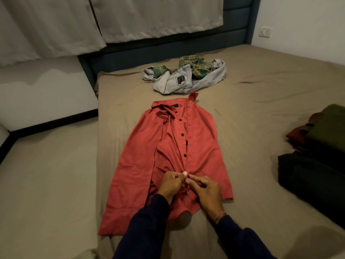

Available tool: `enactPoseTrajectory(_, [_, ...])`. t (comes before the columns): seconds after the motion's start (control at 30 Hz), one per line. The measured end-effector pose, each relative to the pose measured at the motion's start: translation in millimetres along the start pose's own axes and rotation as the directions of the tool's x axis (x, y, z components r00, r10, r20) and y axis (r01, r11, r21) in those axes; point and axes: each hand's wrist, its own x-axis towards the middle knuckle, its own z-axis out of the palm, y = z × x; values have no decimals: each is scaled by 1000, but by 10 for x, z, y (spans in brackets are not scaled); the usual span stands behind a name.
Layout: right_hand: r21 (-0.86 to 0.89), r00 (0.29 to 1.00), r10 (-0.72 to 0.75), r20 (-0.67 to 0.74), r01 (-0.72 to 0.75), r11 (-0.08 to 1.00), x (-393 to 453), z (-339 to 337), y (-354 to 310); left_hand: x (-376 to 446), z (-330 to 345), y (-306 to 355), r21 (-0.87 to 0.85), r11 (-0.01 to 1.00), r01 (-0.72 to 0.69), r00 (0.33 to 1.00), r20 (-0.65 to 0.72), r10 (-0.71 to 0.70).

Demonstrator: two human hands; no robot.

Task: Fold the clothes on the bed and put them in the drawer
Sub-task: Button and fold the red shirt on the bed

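Views: one only, the head camera; no second view shares the scene.
Position: worn on the person's head, at the near end of the bed [242, 113].
Facing: forward and down along the bed toward the headboard [168, 51] and curtains [149, 17].
Nearness: close over the left hand [170, 184] and right hand [205, 189], low in the frame; the clothes pile [184, 77] lies farther off.
Lens: wide-angle, edges bowed.
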Motion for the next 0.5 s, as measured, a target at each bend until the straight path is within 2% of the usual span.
enactPoseTrajectory(0.07, [56,999,39,33,-41,998,28,-25,-27,21,9,-13,35,999,-22,999,-22,22])
enactPoseTrajectory(0.17, [178,980,158,117,-178,968,88,-60,-80,22,31,-31,50,998,-49,998,-30,51])
enactPoseTrajectory(0.3, [200,952,231,199,-270,942,159,-115,-86,-18,29,-57,6,998,-63,998,-20,63])
enactPoseTrajectory(0.4, [168,973,205,108,-221,961,125,-72,-65,-73,4,-49,-69,995,-69,997,17,70])
enactPoseTrajectory(0.5, [-39,996,78,-50,-80,996,51,14,20,-100,2,-73,-86,991,-98,994,39,101])
